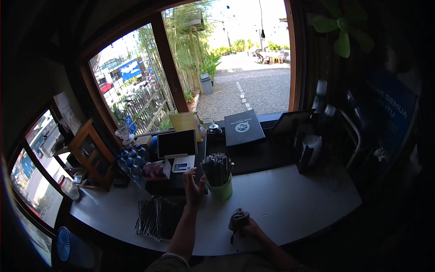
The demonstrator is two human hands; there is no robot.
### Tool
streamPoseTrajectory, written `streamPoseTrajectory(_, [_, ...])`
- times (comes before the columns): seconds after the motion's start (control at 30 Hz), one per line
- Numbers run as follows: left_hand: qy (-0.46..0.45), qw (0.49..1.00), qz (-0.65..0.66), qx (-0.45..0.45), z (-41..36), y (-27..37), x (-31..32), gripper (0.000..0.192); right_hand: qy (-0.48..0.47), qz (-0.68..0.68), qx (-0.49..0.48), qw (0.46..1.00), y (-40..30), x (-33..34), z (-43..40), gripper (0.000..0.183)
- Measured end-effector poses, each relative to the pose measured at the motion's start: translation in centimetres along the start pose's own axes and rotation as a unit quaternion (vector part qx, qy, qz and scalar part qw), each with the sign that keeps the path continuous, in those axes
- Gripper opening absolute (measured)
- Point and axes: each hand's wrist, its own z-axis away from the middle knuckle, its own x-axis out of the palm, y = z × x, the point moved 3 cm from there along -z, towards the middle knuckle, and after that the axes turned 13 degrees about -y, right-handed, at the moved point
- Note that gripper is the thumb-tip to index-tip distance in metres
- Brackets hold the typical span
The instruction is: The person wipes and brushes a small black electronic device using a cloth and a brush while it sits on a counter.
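Note:
My left hand (194,188) is raised at the left side of a light green cup (222,188), its fingers apart and nothing seen in them. Whether it touches the cup I cannot tell. Thin wrapped sticks, probably drinking straws (216,168), stand packed upright in the cup. Lower right of it, my right hand (252,228) grips a bunched grey cloth (239,217) just over the white counter (285,197). Left of my left forearm lies a pile of similar dark wrapped straws (153,217), partly hidden in shadow.
Behind the cup are a tablet on a stand (177,144), a tissue box (157,170) and several water bottles (132,159). A black menu-like folder (244,127) and a service bell (214,129) sit by the window. A dark holder (306,156) with plastic cups stands right.

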Motion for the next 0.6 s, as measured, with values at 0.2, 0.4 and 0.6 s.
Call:
streamPoseTrajectory(0.2, [-0.126, 0.983, -0.085, -0.099, 9.6, -1.6, -3.7, 0.037, 0.063, -0.005, 0.006, 0.998, -1.0, 1.1, 1.2, 0.023])
streamPoseTrajectory(0.4, [-0.189, 0.926, -0.233, -0.23, 17.7, 0.0, -7.6, 0.044, 0.118, 0.031, 0.014, 0.992, 1.9, -0.7, 1.4, 0.023])
streamPoseTrajectory(0.6, [-0.19, 0.917, -0.217, -0.276, 20.8, -1.0, -7.8, 0.042, 0.193, 0.004, -0.049, 0.98, 1.8, 0.0, 2.1, 0.019])
